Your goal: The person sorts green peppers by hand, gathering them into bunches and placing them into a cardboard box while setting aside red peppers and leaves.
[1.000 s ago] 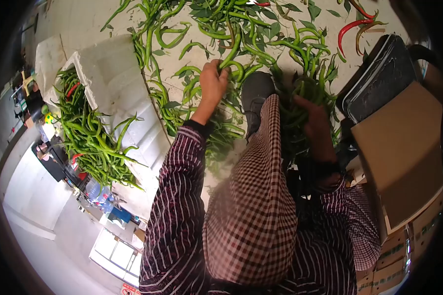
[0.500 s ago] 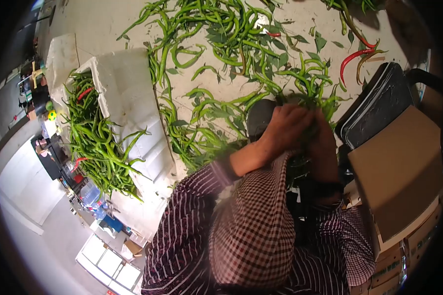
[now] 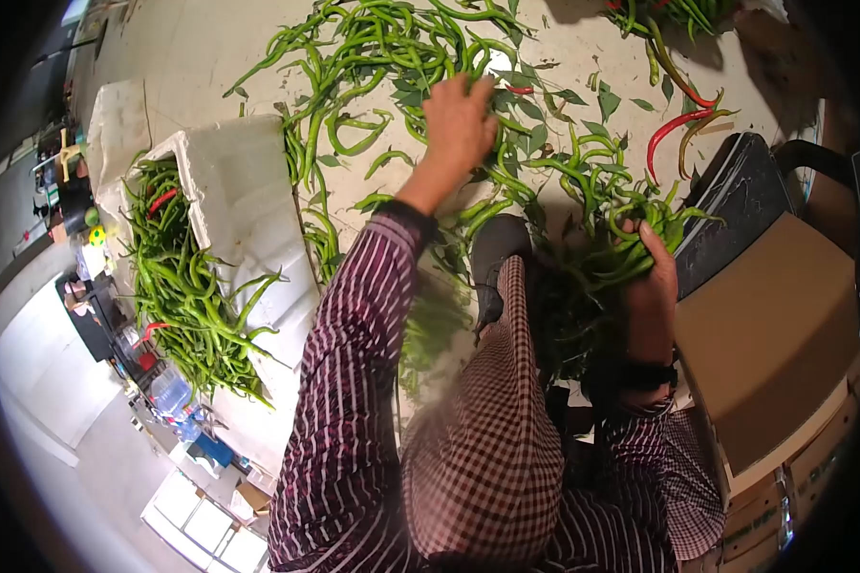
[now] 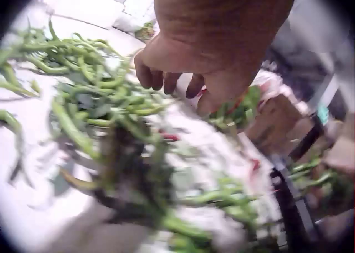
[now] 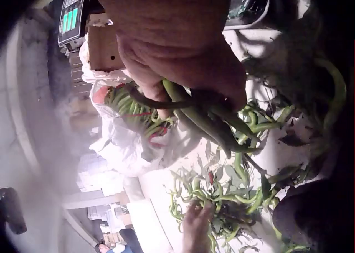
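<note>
My left hand (image 3: 457, 134) reaches over a loose pile of long green chili peppers (image 3: 392, 48) on the pale floor. In the left wrist view its fingers (image 4: 166, 81) hang bent above the peppers, with nothing seen in them. My right hand (image 3: 655, 267) grips a bunch of green chili peppers (image 3: 631, 244) beside the dark shoe. The right wrist view shows the bunch (image 5: 202, 117) under the palm, several peppers sticking out past the fingers. More peppers and leaves (image 3: 583, 172) are strewn between the two hands.
A white foam box (image 3: 248, 181) on its side spills green peppers (image 3: 191, 286) at left. Red chilies (image 3: 674, 134) lie on the floor at right, near a black case (image 3: 736, 210) and a cardboard box (image 3: 784, 334). The dark shoe (image 3: 500, 248) stands between my hands.
My left hand took hold at the pepper pile, came across to the right hand's bunch, then returned to the pile farther forward. My right hand has shifted slightly right, still gripping peppers.
</note>
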`<move>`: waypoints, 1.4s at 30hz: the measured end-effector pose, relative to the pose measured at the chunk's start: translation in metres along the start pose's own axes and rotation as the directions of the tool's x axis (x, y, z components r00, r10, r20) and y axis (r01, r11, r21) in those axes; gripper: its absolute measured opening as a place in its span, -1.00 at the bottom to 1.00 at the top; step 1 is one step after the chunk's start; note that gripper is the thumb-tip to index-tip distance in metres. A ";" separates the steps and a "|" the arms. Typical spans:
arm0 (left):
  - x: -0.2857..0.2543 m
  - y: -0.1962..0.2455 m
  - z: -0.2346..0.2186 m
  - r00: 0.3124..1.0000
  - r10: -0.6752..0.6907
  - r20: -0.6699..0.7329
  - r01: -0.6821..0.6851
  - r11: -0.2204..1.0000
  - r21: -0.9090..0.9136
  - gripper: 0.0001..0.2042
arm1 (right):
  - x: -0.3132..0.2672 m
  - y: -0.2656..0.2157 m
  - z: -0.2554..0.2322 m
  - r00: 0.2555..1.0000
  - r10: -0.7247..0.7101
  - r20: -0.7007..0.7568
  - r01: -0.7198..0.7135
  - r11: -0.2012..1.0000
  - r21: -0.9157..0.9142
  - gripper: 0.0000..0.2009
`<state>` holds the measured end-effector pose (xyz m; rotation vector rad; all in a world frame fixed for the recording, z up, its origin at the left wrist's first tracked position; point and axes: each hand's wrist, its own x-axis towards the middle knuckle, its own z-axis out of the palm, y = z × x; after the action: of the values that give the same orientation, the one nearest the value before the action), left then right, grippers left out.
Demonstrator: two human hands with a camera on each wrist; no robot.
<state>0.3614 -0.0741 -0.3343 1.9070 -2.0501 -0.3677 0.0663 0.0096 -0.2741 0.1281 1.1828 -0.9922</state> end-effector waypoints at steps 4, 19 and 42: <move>-0.030 0.010 0.023 0.988 -0.107 0.113 0.100 0.993 0.063 -0.39 | -0.007 0.006 -0.005 1.000 0.018 0.010 -0.016 0.989 -0.144 -0.79; -0.015 0.012 -0.008 0.991 0.014 -0.133 0.008 0.986 0.164 -0.79 | -0.033 0.008 -0.009 0.999 -0.007 -0.053 -0.002 0.985 -0.171 -0.69; 0.012 0.057 -0.003 0.806 -0.301 0.510 0.589 0.311 -0.746 -0.72 | -0.052 0.004 0.005 0.995 -0.097 -0.023 0.091 0.979 -0.180 -0.70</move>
<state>0.3095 -0.0815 -0.3088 1.6493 -0.8913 -1.5913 0.0708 0.0390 -0.2311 -0.0553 1.3114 -0.9639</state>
